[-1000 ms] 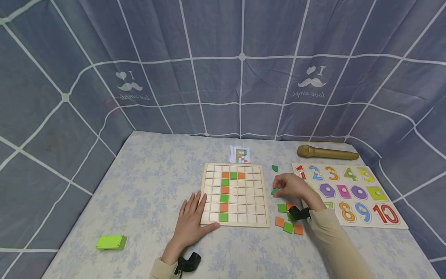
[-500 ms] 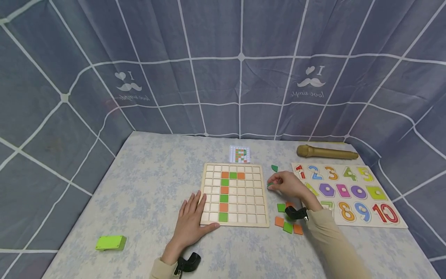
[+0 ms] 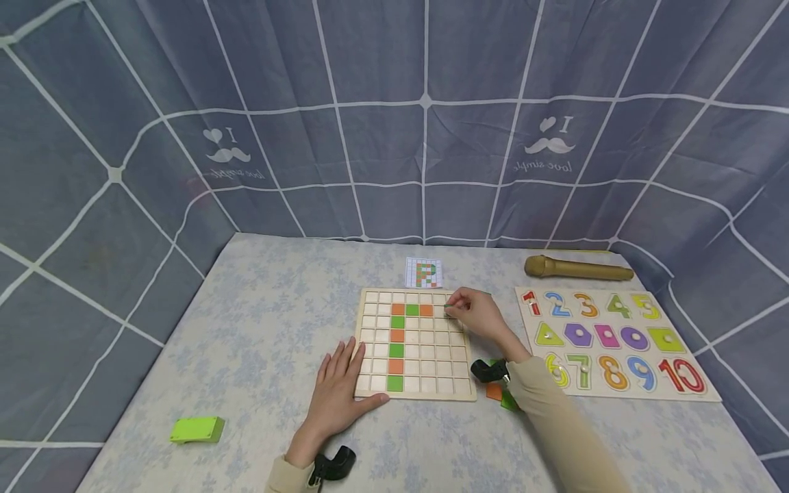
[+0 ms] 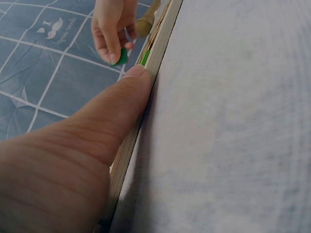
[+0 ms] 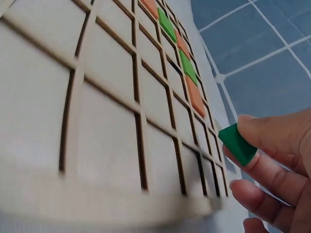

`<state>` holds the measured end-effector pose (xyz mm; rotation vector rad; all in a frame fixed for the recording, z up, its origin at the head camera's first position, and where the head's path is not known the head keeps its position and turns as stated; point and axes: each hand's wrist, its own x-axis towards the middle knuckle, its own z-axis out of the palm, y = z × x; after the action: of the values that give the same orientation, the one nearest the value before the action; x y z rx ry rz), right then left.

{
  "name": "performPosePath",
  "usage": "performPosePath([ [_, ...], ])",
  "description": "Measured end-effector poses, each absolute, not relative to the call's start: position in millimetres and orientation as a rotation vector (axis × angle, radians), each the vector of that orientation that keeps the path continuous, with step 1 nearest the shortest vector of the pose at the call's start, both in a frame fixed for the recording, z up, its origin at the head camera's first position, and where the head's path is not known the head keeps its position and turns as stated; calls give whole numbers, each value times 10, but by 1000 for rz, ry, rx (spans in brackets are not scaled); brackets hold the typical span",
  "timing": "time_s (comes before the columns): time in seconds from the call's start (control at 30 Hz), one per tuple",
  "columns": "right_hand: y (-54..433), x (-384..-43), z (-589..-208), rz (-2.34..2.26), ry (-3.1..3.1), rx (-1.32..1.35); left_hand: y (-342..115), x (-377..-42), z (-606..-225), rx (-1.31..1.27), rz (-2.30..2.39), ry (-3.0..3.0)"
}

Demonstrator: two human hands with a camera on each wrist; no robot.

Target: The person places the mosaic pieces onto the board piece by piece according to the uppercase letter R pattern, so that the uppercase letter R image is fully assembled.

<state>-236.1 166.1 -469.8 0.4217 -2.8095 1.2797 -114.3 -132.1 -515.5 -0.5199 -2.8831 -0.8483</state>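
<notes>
A wooden grid board point(image 3: 439, 355) lies on the table, with orange and green square tiles point(image 3: 396, 350) set in one column and along a row near its far side. My right hand point(image 3: 477, 313) is over the board's far right part, pinching a dark green tile point(image 5: 238, 144) with one curved edge between thumb and finger. In the right wrist view this tile is held above the grid, apart from it. My left hand point(image 3: 335, 392) lies with fingers spread against the board's left edge, and its thumb point(image 4: 131, 85) rests at the near edge.
Behind the board lies a small pattern card point(image 3: 424, 273). Loose tiles point(image 3: 495, 391) sit partly hidden under the right wrist. On the right are a number puzzle board point(image 3: 594, 370) and a gold microphone point(image 3: 579, 268). A lime-green block point(image 3: 197, 430) is at left.
My right hand has picked the dark green tile off the table right of the board and carried it left and away from me, over the grid. The left hand stays put.
</notes>
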Motion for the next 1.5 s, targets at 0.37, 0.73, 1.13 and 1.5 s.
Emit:
performPosePath([
  [0.37, 1484, -2456, -4759, 1288, -2848, 344, -1318, -1145, -5160, -520, -840, -2880],
  [0.73, 1476, -2470, -4772, 1259, -2882, 242, -1320, -1142, -5147, -515, -836, -2886],
  [1.13, 1489, -2471, -4771, 994, -2922, 341, -1313, -1136, -5146, -511, -843, -2885],
  [1.5, 1571, -2471, -4735, 1027, -2977, 486, -1317, -1138, -5168, -519, -836, -2870],
])
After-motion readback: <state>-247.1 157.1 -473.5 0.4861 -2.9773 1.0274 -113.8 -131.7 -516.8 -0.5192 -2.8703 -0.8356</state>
